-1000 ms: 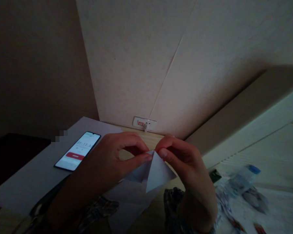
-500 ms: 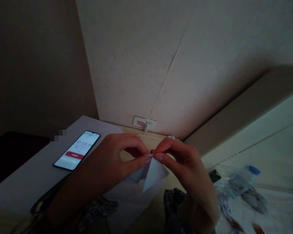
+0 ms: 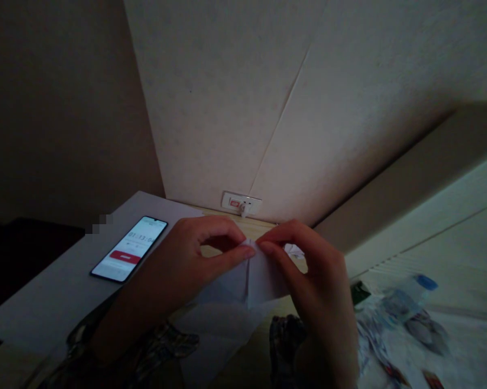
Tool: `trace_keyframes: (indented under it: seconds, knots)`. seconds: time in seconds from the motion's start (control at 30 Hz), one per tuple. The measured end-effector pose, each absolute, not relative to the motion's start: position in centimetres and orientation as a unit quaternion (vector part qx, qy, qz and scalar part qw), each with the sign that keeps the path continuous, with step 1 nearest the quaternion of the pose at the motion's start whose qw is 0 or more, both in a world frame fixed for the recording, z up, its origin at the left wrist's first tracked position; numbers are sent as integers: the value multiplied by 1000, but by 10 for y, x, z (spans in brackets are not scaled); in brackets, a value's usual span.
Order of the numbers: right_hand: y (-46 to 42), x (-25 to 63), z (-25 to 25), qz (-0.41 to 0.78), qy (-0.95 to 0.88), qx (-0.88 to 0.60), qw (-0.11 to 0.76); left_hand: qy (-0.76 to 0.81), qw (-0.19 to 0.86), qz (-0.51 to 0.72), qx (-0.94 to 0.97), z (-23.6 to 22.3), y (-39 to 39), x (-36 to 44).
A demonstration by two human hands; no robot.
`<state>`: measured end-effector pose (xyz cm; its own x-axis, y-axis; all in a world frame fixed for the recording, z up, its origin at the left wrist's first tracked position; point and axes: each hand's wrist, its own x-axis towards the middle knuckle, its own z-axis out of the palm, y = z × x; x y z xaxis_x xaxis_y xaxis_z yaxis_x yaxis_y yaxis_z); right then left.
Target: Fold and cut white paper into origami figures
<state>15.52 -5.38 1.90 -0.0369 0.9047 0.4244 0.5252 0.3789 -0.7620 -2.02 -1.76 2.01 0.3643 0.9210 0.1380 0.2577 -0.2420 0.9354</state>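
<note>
Folded paper (image 3: 265, 273), lower centre — top edge pinched by left hand (image 3: 191, 251) and right hand (image 3: 326, 270), seemingly to keep it steady; smartphone (image 3: 129, 248), lower left — face-up, presumably for legibility.

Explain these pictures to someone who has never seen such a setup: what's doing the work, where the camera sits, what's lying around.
There's no machine here, just a person's bare hands. The camera is worn on the head, looking forward and down. The left hand and right hand pinch a folded paper near its top, between thumbs and fingers. Below, another sheet lies on a wood-coloured table. To the left, a lit phone rests on white paper. To the right is a clear bottle with a blue cap.
</note>
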Motion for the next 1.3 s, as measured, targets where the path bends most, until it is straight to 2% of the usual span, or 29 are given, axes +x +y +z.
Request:
trace_keyframes:
  seconds: [0.17, 0.3, 0.37, 0.53, 0.73, 0.83, 1.0, 1.2, 1.3]
  knots:
    - [-57, 169, 16, 165, -602, -560, 544, 429, 450, 550, 558, 23, -21, -18]
    - [-62, 166, 17, 286, -627, -508, 516, 413, 489, 615, 461, 22, -21, -16]
    - [-63, 160, 18, 307, -603, -519, 522, 415, 502, 620, 438, 23, -21, -15]
    - [-63, 153, 14, 302, -553, -571, 526, 415, 510, 589, 470, 26, -23, -17]
    - [-65, 156, 15, 296, -565, -551, 539, 423, 507, 474, 583, 27, -21, -26]
    - [-66, 153, 20, 329, -568, -520, 547, 437, 469, 489, 592, 31, -23, -28]
    - [-63, 143, 23, 388, -582, -496, 514, 475, 453, 534, 532, 37, -32, -33]
    - [-75, 140, 20, 347, -572, -525, 526, 457, 499, 477, 561, 33, -42, -39]
    - [-95, 145, 17, 334, -584, -544, 502, 439, 532, 393, 608, 23, -54, -43]
